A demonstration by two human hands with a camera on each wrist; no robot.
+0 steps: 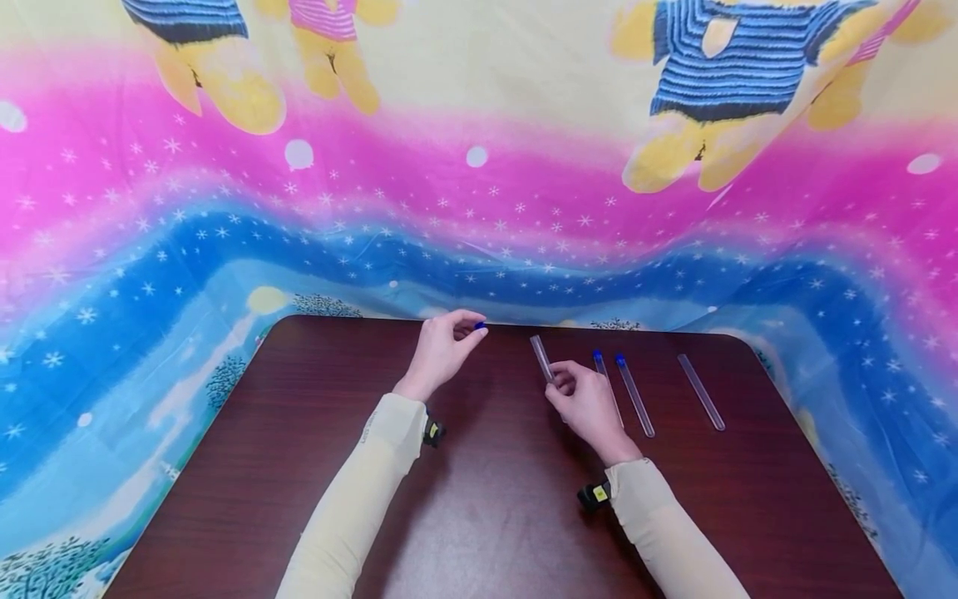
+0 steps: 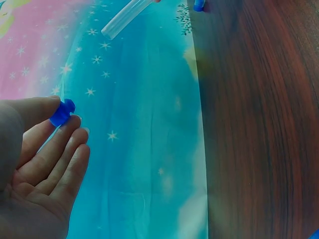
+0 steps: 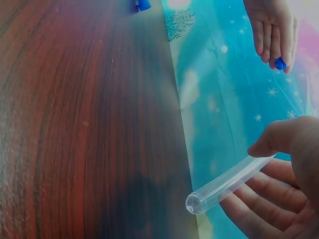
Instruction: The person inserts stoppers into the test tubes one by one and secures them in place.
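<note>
My left hand [image 1: 441, 353] pinches a small blue cap [image 2: 62, 112] between thumb and fingertips, above the table's far edge. In the left wrist view the other fingers are extended below the cap. My right hand [image 1: 589, 406] holds a clear test tube [image 1: 541, 356], tilted, between thumb and fingers. Its rounded end shows in the right wrist view, where the tube [image 3: 229, 184] looks transparent with nothing visible inside. Cap and tube are apart, with a gap between the hands. The right hand partly hides a blue-capped tube [image 1: 603, 374] lying behind it.
Another blue-capped tube [image 1: 636, 398] lies to the right, and farther right an uncapped clear tube [image 1: 701, 393]. A blue piece [image 3: 143, 5] shows at the top of the right wrist view. The dark wooden table [image 1: 479, 516] meets a patterned cloth [image 1: 479, 225] behind it.
</note>
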